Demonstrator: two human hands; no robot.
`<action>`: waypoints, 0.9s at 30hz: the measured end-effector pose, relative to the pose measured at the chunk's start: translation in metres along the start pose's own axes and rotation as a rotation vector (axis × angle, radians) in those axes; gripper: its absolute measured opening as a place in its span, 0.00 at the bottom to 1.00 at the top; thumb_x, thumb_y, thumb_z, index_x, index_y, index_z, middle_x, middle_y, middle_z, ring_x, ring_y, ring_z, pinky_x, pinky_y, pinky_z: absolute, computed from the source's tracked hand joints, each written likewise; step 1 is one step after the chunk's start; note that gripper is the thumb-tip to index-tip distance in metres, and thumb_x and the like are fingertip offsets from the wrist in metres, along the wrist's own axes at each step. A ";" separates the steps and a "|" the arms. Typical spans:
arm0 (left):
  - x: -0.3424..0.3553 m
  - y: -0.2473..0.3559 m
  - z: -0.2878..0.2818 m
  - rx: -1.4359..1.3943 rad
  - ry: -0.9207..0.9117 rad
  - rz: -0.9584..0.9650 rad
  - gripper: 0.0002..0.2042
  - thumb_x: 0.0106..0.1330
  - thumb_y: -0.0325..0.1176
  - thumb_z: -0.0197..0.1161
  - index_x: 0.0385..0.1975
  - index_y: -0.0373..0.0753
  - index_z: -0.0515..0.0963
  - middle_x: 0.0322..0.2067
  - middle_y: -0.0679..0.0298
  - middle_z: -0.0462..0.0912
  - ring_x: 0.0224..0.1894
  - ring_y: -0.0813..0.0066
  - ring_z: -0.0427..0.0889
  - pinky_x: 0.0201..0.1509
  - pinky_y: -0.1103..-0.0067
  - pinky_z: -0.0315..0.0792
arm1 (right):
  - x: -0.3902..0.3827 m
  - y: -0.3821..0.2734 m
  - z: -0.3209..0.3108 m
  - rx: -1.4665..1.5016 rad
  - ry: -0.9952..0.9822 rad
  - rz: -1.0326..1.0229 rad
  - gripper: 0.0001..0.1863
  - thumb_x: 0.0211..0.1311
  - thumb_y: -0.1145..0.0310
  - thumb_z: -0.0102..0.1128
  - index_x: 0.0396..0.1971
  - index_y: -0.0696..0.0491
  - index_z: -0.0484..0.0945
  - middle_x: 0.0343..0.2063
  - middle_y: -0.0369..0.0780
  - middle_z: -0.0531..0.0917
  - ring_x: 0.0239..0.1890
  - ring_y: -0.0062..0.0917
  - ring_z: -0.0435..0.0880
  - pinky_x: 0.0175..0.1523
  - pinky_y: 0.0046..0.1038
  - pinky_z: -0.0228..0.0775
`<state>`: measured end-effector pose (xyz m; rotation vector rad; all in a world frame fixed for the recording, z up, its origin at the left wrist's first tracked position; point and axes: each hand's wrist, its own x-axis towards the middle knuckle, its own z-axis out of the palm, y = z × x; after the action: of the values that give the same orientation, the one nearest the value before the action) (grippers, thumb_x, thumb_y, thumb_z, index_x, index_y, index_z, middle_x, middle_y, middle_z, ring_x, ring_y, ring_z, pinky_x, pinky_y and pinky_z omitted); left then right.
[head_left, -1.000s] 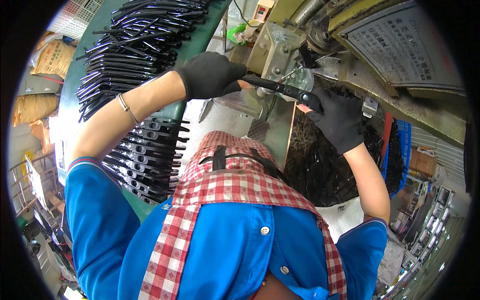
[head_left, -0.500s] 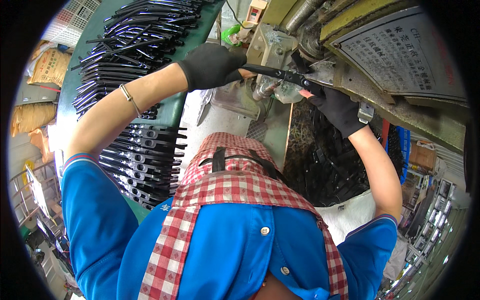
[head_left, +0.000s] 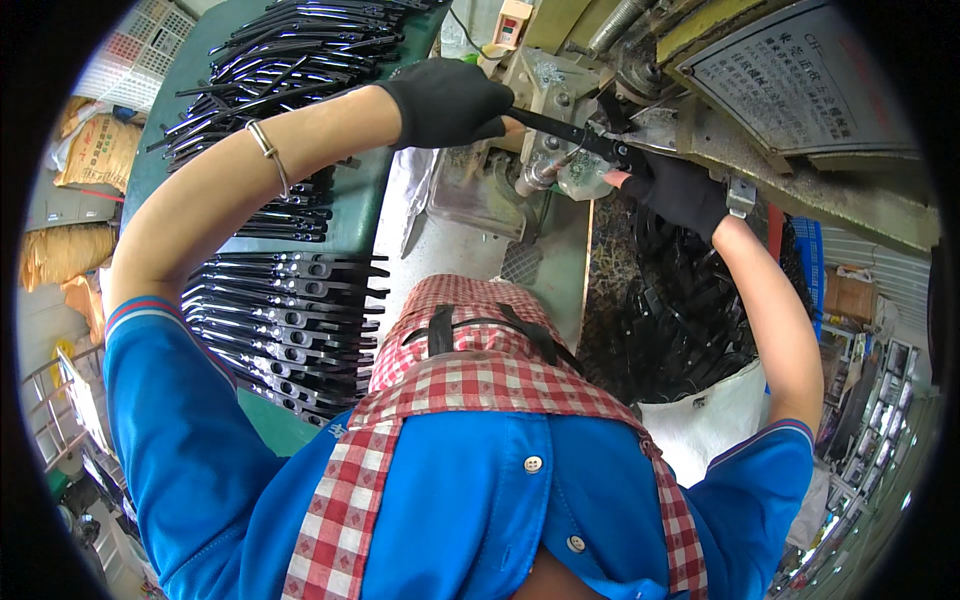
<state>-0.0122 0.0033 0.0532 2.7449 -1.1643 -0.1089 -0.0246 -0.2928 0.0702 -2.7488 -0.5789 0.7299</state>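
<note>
My left hand (head_left: 450,103), in a black glove with the thumb tip bare, is closed on one end of a long black metal bar (head_left: 552,124). The bar slants down to the right across the front of a greasy machine (head_left: 640,80). At its other end, which has a round pivot or hole, my right hand (head_left: 682,192) grips it, also black-gloved with bare skin at a fingertip. The right fingers are partly hidden by the glove. The bar's joint lies right at the machine's metal tooling (head_left: 655,132); whether it touches cannot be made out.
On the left, a green table (head_left: 372,190) carries a heap of black rods (head_left: 285,70) and a neat row of black parts with holes (head_left: 290,320). Below my right hand stands a white sack (head_left: 715,415) with many black parts (head_left: 665,330). A small control box (head_left: 512,25) sits behind.
Both hands still hold the bar at the machine. The left hand has shifted a little right and up in the picture; the whole view has also shifted slightly.
</note>
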 end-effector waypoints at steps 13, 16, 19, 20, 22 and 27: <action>0.005 -0.007 0.021 -0.116 0.022 0.035 0.23 0.69 0.52 0.50 0.34 0.34 0.79 0.21 0.49 0.79 0.25 0.51 0.80 0.34 0.65 0.73 | 0.003 0.001 -0.001 -0.179 0.101 0.009 0.36 0.56 0.36 0.54 0.54 0.52 0.73 0.49 0.49 0.79 0.53 0.43 0.77 0.57 0.35 0.66; 0.005 -0.015 0.023 -0.147 0.013 0.045 0.23 0.69 0.51 0.50 0.33 0.34 0.79 0.21 0.49 0.80 0.25 0.52 0.81 0.34 0.66 0.73 | 0.003 -0.011 -0.003 -0.193 0.097 0.069 0.36 0.54 0.38 0.57 0.53 0.52 0.73 0.50 0.49 0.78 0.54 0.42 0.76 0.57 0.35 0.66; 0.011 -0.009 0.014 -0.017 0.026 0.073 0.22 0.69 0.50 0.50 0.33 0.35 0.79 0.21 0.49 0.80 0.25 0.52 0.81 0.35 0.65 0.74 | 0.006 0.001 0.003 -0.193 0.022 0.148 0.35 0.51 0.40 0.61 0.51 0.52 0.74 0.48 0.49 0.79 0.52 0.42 0.76 0.56 0.35 0.67; 0.011 -0.010 0.015 0.022 0.033 0.077 0.21 0.70 0.50 0.49 0.33 0.36 0.78 0.21 0.49 0.80 0.26 0.52 0.81 0.35 0.65 0.74 | 0.008 0.001 0.008 -0.156 0.052 0.126 0.33 0.50 0.43 0.63 0.50 0.52 0.75 0.45 0.49 0.80 0.50 0.42 0.78 0.54 0.35 0.68; 0.012 -0.011 0.018 0.032 0.009 0.072 0.21 0.69 0.51 0.49 0.33 0.37 0.77 0.21 0.49 0.79 0.26 0.51 0.81 0.35 0.63 0.74 | 0.010 -0.002 0.011 -0.247 0.081 0.171 0.30 0.49 0.48 0.64 0.49 0.52 0.75 0.45 0.50 0.79 0.50 0.43 0.77 0.52 0.37 0.68; 0.010 -0.015 0.023 -0.028 0.005 0.087 0.21 0.69 0.53 0.49 0.34 0.39 0.76 0.19 0.52 0.79 0.25 0.50 0.81 0.33 0.61 0.74 | 0.013 0.007 0.023 -0.279 0.273 0.048 0.25 0.48 0.51 0.63 0.43 0.54 0.77 0.39 0.51 0.81 0.44 0.44 0.80 0.49 0.38 0.71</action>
<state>0.0025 0.0044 0.0283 2.6647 -1.2687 -0.1073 -0.0242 -0.2901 0.0429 -3.0557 -0.5950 0.2899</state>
